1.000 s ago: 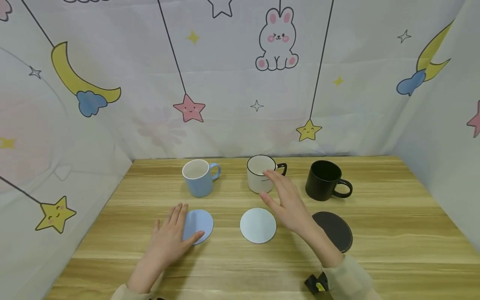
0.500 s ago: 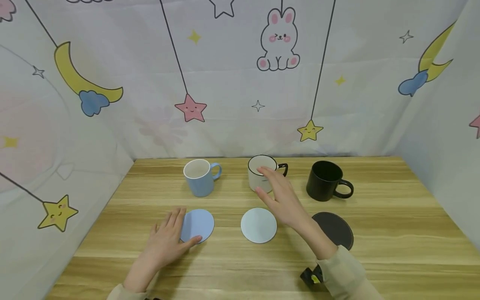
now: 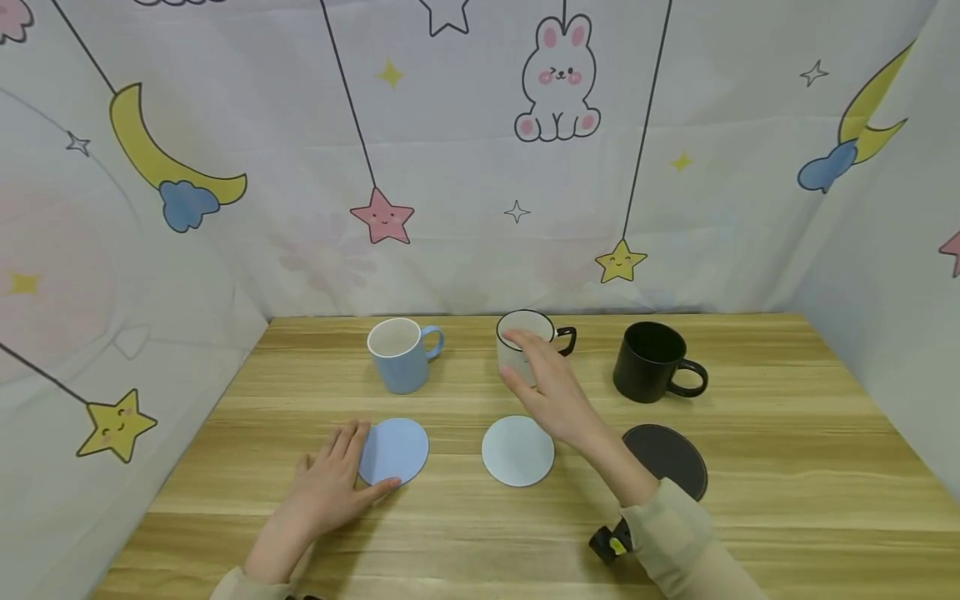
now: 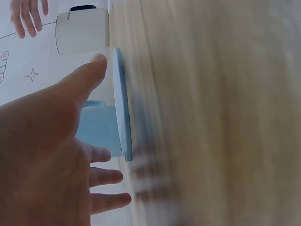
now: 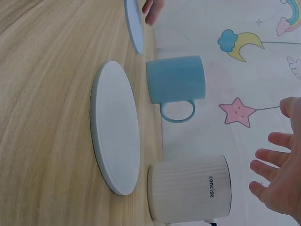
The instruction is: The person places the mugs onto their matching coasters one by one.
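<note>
The hands are both loosely extended and neither grips anything: the left hand [image 3: 328,487] lies palm down at the left edge of the blue coaster [image 3: 397,450], its fingers relaxed and its thumb out by the coaster's near edge, while the right hand [image 3: 553,396] is raised, thumb and fingers parted, beside the white mug [image 5: 188,190]. The white mug stands upright on the bench [image 3: 450,533], its long axis vertical, its mouth up and its dark handle [image 3: 573,340] pointing right and slightly away from the person. The blue coaster is a round disc lying flat, so it has no evident long axis. In the head view the right hand overlaps the mug's near side, but the right wrist view shows a gap between them; whether the left hand touches the coaster I cannot tell. Behind the blue coaster is the upright blue mug [image 3: 403,371], handle to the right; a white coaster [image 3: 517,454] lies flat before the white mug, and to the right stands a black mug [image 3: 643,367], a black coaster [image 3: 671,458] in front of it.
</note>
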`<state>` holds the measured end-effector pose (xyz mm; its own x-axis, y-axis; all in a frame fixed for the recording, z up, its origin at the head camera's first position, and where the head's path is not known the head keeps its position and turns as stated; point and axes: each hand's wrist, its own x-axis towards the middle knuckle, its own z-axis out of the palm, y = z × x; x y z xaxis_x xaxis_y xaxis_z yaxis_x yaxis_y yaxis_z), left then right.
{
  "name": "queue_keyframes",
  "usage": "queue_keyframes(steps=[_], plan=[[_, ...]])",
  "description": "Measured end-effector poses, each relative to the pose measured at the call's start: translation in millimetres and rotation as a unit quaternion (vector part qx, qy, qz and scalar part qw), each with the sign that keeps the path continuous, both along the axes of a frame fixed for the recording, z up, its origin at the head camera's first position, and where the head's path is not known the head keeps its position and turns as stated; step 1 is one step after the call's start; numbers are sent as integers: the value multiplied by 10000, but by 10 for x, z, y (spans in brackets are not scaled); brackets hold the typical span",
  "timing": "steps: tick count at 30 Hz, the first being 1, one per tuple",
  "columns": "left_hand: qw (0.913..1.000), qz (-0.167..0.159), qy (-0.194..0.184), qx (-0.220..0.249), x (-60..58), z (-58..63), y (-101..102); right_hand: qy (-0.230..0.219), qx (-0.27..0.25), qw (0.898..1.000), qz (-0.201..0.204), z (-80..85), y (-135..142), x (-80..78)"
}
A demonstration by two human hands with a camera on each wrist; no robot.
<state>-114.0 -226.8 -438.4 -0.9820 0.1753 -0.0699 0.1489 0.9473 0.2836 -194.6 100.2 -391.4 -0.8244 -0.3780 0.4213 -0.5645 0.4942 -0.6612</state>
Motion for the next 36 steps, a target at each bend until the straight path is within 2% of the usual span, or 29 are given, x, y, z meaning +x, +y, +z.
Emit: queue_keyframes(steps=[9,22,36], plan=[[9995,-9,-312,-10,3,1,-42,-81,117,9999,46,-24,-65,-73],[9990,-17,-452,-30,7,21,-45,-498,-16,9985,228,-65,-172,-170],[9983,9,-570,-148,10,50,-43,-710,-11,9971,273,-85,-289,-268]])
